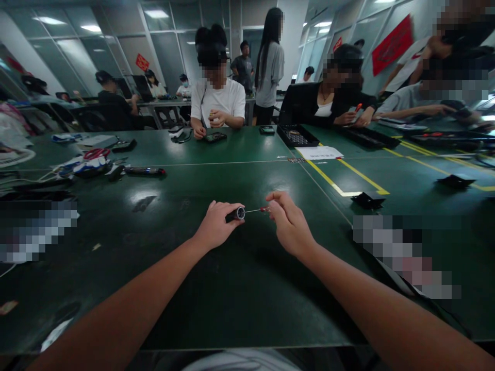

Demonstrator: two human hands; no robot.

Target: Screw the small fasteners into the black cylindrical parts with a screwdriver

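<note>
My left hand is wrapped round a short black cylinder with a pale metallic ring at its end, which looks like a small flashlight. Its ringed end faces me and to the right. Between the fingers of my right hand is a screwdriver with a red handle, mostly hidden by the fingers. The thin metal shaft points left and reaches the side of the cylinder near its ringed end. Whether the tip sits in a screw or only touches the side, I cannot tell. Both hands are above the green table.
Left on the table lie red-handled scissors, gloves and a dark pen-like tool. A black parts tray and a white paper are beyond my hands. Small black pieces lie right. Co-workers sit across the table.
</note>
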